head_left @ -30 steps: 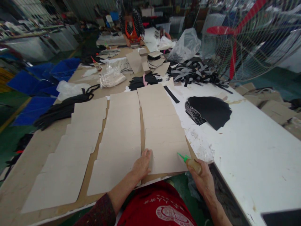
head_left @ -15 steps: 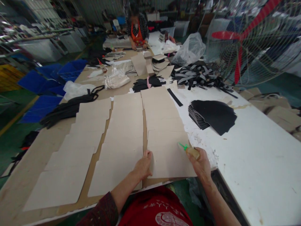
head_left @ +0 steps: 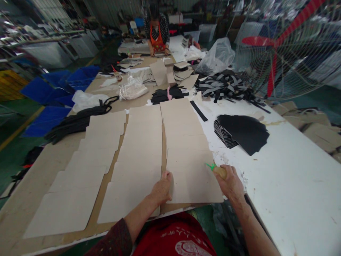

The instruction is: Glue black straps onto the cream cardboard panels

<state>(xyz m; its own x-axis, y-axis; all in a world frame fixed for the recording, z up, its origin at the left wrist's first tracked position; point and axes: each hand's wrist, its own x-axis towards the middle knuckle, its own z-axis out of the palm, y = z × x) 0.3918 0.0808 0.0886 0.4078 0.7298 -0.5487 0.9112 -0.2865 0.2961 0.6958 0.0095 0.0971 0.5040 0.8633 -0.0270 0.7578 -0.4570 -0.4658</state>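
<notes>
My right grip (head_left: 232, 182) wraps the squeeze bottle (head_left: 220, 172) — green nozzle (head_left: 210, 166) slanting left over the cardboard (head_left: 194, 186) — while my left grip (head_left: 162, 186) touches the cardboard's left edge, pinching or not unclear.

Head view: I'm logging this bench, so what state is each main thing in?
Beige sheets: flat, overlapping, in three columns
Green-tipped bottle: tipped over, held
Right hand: closed around the bottle
Left hand: touching the right column's left edge
Black pieces: stacked, fanned
Black strips: bundled with a pink band
Fan: on or off, cannot tell
</notes>
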